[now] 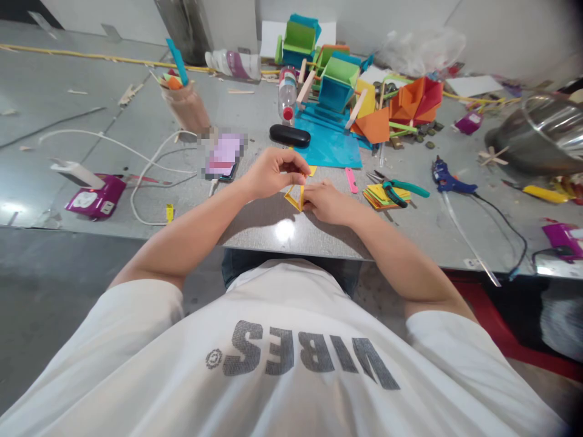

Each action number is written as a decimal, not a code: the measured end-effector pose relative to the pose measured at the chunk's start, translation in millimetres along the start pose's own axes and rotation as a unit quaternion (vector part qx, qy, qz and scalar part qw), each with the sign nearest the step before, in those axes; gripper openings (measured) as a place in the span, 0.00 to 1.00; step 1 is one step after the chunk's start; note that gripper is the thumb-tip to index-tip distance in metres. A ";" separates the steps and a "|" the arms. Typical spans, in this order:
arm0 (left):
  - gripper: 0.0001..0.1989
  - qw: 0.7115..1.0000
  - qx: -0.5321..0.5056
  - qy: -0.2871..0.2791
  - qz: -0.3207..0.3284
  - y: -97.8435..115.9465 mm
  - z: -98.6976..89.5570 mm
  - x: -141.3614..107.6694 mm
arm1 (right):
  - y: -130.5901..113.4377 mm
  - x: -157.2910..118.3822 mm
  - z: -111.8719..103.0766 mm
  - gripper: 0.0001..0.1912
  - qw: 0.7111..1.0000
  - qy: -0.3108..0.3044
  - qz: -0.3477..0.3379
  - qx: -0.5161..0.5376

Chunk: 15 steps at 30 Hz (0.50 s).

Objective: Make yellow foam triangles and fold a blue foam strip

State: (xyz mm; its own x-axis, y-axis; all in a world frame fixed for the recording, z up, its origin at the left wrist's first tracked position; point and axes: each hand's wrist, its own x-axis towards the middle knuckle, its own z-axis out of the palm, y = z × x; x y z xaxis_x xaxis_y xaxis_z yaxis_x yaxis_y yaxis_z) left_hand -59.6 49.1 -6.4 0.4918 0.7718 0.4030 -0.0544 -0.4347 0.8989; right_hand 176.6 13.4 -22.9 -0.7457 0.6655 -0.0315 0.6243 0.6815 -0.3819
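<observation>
My right hand (327,201) is closed on the edge of a small yellow folded paper frame (294,199), low over the table near its front edge. My left hand (276,173) hovers just above and left of the frame, with thumb and forefinger pinched together. Something tiny and reddish shows at those fingertips, too small to name. Behind the hands lies a black oblong case (289,135). A pink utility cutter (351,180) rests beyond my right hand, near a stack of coloured paper squares (376,197) with teal-handled pliers (401,188) on top.
Coloured paper boxes (339,79) on wooden sticks stand at the back on a blue sheet (337,152). A blue glue gun (450,178) and a metal pot (542,133) are at right. A phone (225,155), white cable (136,176) and jar of paper strips (184,106) lie left.
</observation>
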 end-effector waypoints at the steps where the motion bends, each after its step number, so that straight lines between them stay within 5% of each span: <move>1: 0.12 1.000 0.000 -0.002 0.001 0.2 -0.4 -0.3 | -1.0 -0.5 -0.3 0.09 1.000 0.000 0.000 0.000; 15: 0.08 0.995 0.089 -0.030 0.043 3.6 -1.4 -3.4 | 9.1 -2.8 3.6 0.09 0.997 0.017 -0.024 0.076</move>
State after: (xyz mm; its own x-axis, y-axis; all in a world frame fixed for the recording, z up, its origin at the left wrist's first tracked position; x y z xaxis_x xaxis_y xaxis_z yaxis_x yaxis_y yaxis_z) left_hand -62.6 45.6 -4.2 0.5433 0.7010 0.4619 0.0539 -0.5782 0.8141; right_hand 183.5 16.6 -29.6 -0.7641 0.6448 0.0217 0.5432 0.6611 -0.5175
